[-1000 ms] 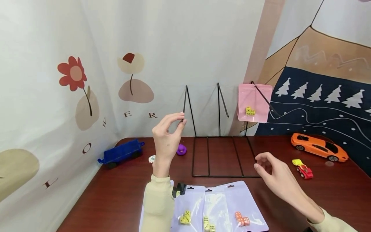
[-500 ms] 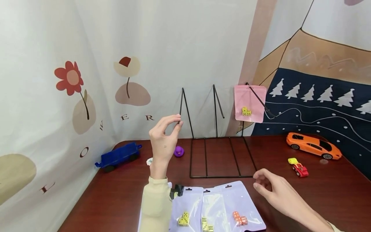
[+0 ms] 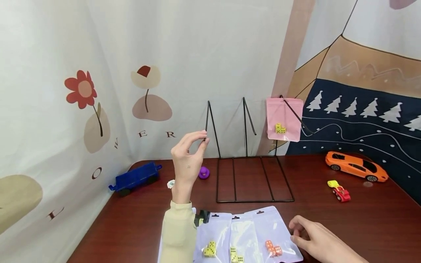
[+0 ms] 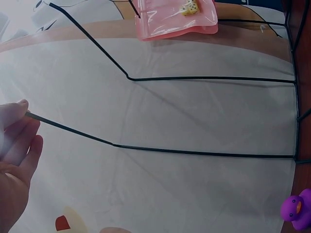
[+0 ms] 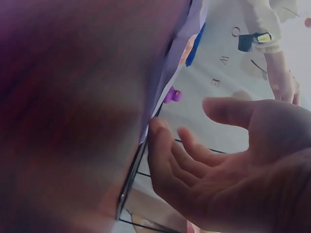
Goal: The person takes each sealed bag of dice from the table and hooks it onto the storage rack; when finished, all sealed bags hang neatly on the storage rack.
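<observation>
With thumb and fingers the left hand (image 3: 188,160) pinches the tip of the leftmost arm of a black wire rack (image 3: 255,201); the left wrist view shows that rod (image 4: 73,130) running from the fingertips. The right hand (image 3: 317,239) is low on the right, fingers loosely bent and holding nothing, beside the rightmost of several white-lilac pouches (image 3: 274,226). Orange dice (image 3: 273,249) show in that pouch, yellow dice (image 3: 209,250) in another. A pink pouch (image 3: 284,113) with yellow dice hangs on the rack's right arm. In the right wrist view the right hand (image 5: 218,160) has thumb and fingers apart.
A blue trailer (image 3: 135,178) stands at the table's back left, with a small white piece (image 3: 170,183) and a purple duck (image 3: 204,172) to its right. At the right are an orange car (image 3: 356,166) and a small red-and-yellow vehicle (image 3: 340,191). Printed cloth hangs behind.
The right hand has moved down from beside the rack's front right corner to the right pouch's edge. The left hand keeps its pinch on the rack arm. The view has shifted slightly.
</observation>
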Demonstrator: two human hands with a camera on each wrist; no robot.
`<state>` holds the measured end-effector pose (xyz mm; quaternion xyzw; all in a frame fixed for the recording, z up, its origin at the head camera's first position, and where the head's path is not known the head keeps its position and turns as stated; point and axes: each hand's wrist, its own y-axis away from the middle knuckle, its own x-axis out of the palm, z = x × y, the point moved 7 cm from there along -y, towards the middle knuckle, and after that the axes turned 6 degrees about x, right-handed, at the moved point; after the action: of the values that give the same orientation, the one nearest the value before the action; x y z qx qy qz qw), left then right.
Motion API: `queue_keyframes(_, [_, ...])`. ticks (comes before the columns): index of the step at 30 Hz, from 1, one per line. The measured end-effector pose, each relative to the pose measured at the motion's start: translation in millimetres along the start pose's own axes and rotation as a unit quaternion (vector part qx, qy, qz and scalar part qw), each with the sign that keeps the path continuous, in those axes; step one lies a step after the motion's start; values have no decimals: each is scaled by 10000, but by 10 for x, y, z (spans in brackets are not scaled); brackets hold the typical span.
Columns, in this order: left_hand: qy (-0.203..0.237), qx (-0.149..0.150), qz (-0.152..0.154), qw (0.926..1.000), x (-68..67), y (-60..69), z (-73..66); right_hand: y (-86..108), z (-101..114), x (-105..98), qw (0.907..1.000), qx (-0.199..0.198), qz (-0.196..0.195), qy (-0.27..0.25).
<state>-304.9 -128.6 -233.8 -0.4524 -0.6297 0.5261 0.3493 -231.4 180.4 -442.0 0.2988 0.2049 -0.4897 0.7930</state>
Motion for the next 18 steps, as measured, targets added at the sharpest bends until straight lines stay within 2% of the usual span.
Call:
queue_keyframes(6, [-22, -12, 21, 10000, 10, -3, -11, -14, -16, 65, 9974, -136, 477, -522])
queue_keyframes(18, [-128, -20, 14, 9999, 15, -4, -7, -35, -11, 123, 9906, -319, 737, -1106])
